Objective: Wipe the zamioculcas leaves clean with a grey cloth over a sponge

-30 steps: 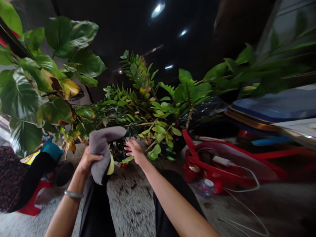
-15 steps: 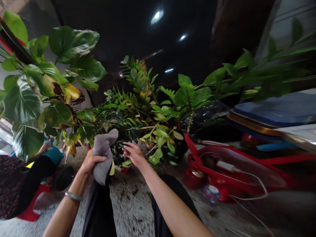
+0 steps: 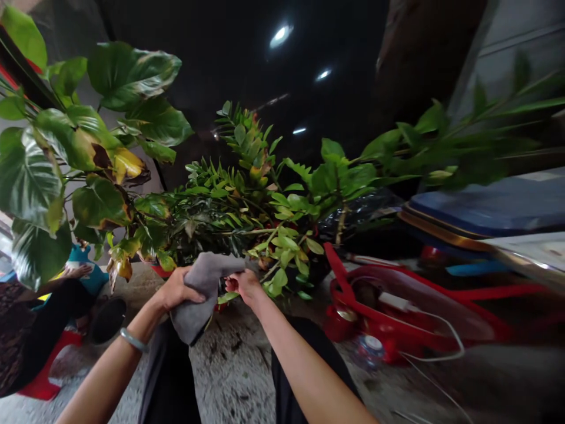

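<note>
My left hand [image 3: 175, 290], with a bangle on its wrist, grips a grey cloth [image 3: 194, 306] between thumb and fingers. The cloth hangs down in front of my left knee, and its upper end stretches right to my right hand. Fingers curled, my right hand [image 3: 248, 286] is closed at that end of the cloth. What it pinches, whether cloth or a bit of plant, I cannot make out. Just beyond both hands grows a leafy potted plant [image 3: 286, 241] with small green leaves, some yellowed.
A large-leaved plant [image 3: 128, 76] rises at the left, near a seated person [image 3: 26, 330] and a dark bucket [image 3: 108, 320]. At the right stand a red bag [image 3: 424, 282] with a white charger [image 3: 395, 301] and cable, a jar [image 3: 371, 347], and stacked blue boards [image 3: 481, 203].
The cloth's upper end has swung right and now reaches my right hand. The fingers of my right hand have curled in, and the two hands are closer together.
</note>
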### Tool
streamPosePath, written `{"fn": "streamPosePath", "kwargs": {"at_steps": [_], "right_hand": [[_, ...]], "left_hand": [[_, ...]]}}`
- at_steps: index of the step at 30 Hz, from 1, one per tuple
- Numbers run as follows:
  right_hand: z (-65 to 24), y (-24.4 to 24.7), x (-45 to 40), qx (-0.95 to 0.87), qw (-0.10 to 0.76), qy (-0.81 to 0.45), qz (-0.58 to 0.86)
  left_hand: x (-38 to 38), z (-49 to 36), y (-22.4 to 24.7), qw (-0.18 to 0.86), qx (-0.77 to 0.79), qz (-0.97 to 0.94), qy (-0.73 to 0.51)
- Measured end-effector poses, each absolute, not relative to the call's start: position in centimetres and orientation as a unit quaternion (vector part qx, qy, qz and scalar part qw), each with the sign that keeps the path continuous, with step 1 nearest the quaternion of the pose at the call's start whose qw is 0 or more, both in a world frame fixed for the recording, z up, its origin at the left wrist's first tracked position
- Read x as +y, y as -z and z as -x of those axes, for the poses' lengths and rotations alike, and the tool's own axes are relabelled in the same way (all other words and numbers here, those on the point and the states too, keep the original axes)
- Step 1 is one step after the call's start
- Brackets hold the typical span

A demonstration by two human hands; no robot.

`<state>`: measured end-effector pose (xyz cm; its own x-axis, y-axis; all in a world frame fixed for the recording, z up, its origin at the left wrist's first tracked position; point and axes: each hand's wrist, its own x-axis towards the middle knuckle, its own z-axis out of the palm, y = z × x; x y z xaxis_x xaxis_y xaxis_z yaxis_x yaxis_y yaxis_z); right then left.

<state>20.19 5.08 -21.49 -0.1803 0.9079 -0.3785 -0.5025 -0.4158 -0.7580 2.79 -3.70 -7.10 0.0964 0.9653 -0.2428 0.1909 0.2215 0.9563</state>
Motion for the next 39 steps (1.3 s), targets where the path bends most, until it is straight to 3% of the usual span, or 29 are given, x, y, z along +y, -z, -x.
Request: {"fn": "streamPosePath", "kwargs": {"at_steps": [4, 7, 14, 20, 23, 28, 31, 36, 39], "right_hand": [[-20.6, 21.3, 5.1, -0.235, 0.495, -0.733, 0.403], [-20.8, 20.9, 5.0, -0.227, 0.500, -0.738, 0.392], [-20.9, 21.2, 4.8, -0.221, 0.497, -0.751, 0.374], [-21.0, 21.2, 5.0, -0.222, 0.497, -0.752, 0.371], [-20.9, 21.1, 4.9, -0.226, 0.501, -0.752, 0.365], [-20.9, 21.3, 4.9, -0.230, 0.498, -0.749, 0.371], [-21.1, 21.4, 5.0, -0.231, 0.494, -0.747, 0.380], [-21.1, 20.9, 4.9, -0.227, 0.497, -0.745, 0.382], [-20.9, 20.6, 4.6, -0.224, 0.499, -0.745, 0.382]], "left_hand": [[-2.5, -2.3, 2.5, 0.502, 0.507, -0.470, -0.520], [-0.6, -2.5, 2.4, 0.475, 0.496, -0.429, -0.587], [-2.5, -2.1, 8.0, 0.548, 0.568, -0.449, -0.420], [-1.8, -2.4, 1.9, 0.498, 0.503, -0.446, -0.547], [-0.2, -3.5, 2.5, 0.499, 0.501, -0.420, -0.568], [-2.6, -4.0, 8.5, 0.580, 0.563, -0.408, -0.424], [-5.0, -3.2, 7.9, 0.605, 0.555, -0.431, -0.374], [-3.2, -2.0, 1.5, 0.490, 0.516, -0.458, -0.532], [-1.3, -2.4, 2.0, 0.469, 0.515, -0.416, -0.585]]}}
